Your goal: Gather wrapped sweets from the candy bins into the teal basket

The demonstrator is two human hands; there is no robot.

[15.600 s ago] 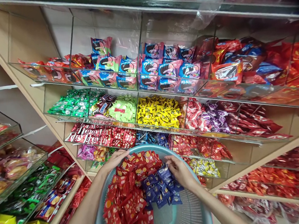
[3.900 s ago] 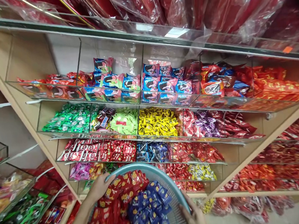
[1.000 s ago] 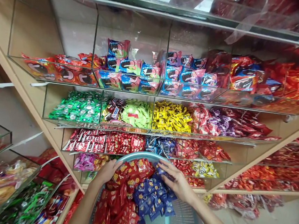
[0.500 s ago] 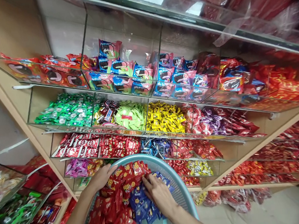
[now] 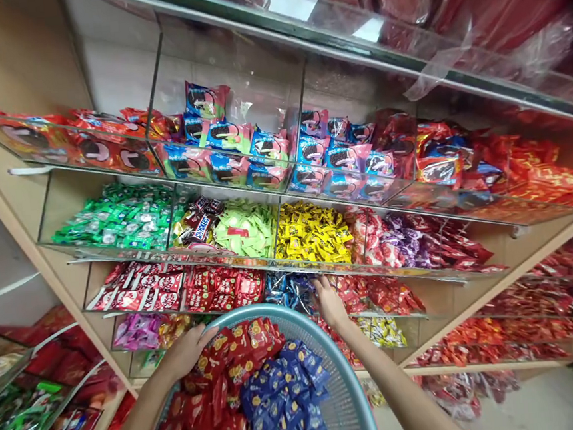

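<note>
A light blue plastic basket [image 5: 358,396] stands in front of me, below the shelves. My left hand [image 5: 190,349] is closed on its rim at the upper left. Red candy packets [image 5: 203,409] with orange pictures fill the left side of the basket. Dark blue candy packets [image 5: 282,396] lie in a heap to their right. Past the basket's far rim, my right hand [image 5: 330,303] reaches to the shelf compartment of blue wrapped candies [image 5: 290,289]. Its fingers are bent at the right edge of these candies and partly hidden, so I cannot tell whether they grip any.
Above are clear-fronted compartments with green candies [image 5: 116,220], yellow candies [image 5: 311,233], a Snickers packet [image 5: 202,228] and blue-and-pink cookie packs [image 5: 226,134]. Glass shelf edges run just above my right hand. More red packets [image 5: 528,341] fill shelves at the right.
My right hand has left the blue packets in the basket and moved up and right to the blue candy compartment. My left hand stays on the rim. The view has shifted slightly.
</note>
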